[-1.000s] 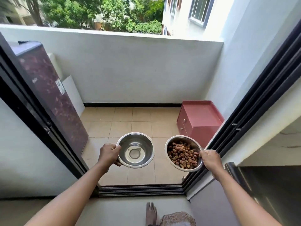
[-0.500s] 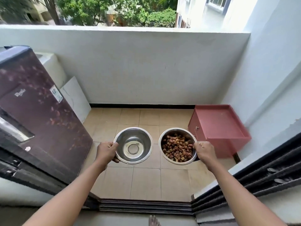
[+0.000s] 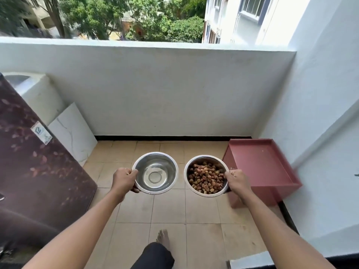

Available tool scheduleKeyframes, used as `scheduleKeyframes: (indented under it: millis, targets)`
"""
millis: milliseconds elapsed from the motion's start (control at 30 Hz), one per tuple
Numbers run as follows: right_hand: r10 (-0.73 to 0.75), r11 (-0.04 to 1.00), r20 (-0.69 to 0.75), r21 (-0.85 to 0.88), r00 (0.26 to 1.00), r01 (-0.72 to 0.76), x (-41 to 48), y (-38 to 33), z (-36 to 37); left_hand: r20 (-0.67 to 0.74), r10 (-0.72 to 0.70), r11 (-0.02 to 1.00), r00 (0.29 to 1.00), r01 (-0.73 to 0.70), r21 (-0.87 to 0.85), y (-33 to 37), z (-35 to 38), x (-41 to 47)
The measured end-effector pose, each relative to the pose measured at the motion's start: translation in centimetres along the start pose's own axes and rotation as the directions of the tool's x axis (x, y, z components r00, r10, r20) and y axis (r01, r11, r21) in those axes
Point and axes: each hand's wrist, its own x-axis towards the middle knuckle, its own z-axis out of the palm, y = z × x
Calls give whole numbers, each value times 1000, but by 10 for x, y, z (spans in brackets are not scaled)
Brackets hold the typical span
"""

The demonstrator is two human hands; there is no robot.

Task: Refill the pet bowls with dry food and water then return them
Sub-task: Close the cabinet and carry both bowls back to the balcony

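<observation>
holding water bowl (image 3: 155, 172) left hand (image 3: 124, 181), kibble bowl (image 3: 206, 175) right hand (image 3: 236, 181); both upright.

Counted: two steel bowls, one holding water (image 3: 155, 173) at frame centre, one holding dry food (image 3: 206, 175) right of it. Two hands, left (image 3: 124, 181) and right (image 3: 237, 181). One red cabinet (image 3: 260, 167). One bare foot (image 3: 163, 239).

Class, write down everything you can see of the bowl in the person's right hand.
The food bowl is round, shiny metal with a rolled rim, and holds a heap of brown kibble well below the rim. It is held in the air, roughly level, over the tiled floor, beside the red cabinet. Only the right hand touches it, gripping its right rim. It sits apart from the water bowl.
</observation>
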Motion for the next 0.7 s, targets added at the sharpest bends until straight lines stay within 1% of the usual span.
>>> scheduleKeyframes:
  millis: [133,367,500,600,700]
  targets:
    - [41,999,27,15,999,-41,42,-7,11,19,-11,1000,1000,11,2,12,12,50]
    - [143,988,-6,56,990,-143,118,-19,45,92,-6,1000,996,6,2,24,36,158]
    - [231,970,-4,77,973,-230,165,-27,66,127,-18,1000,992,19,-2,34,46,219]
    - [268,958,-8,110,963,-265,201,-32,79,153,-7,1000,988,9,-14,43,55,264]
    - [306,945,-14,123,952,-302,236,-35,93,167,-31,999,985,35,-21,45,68,302]
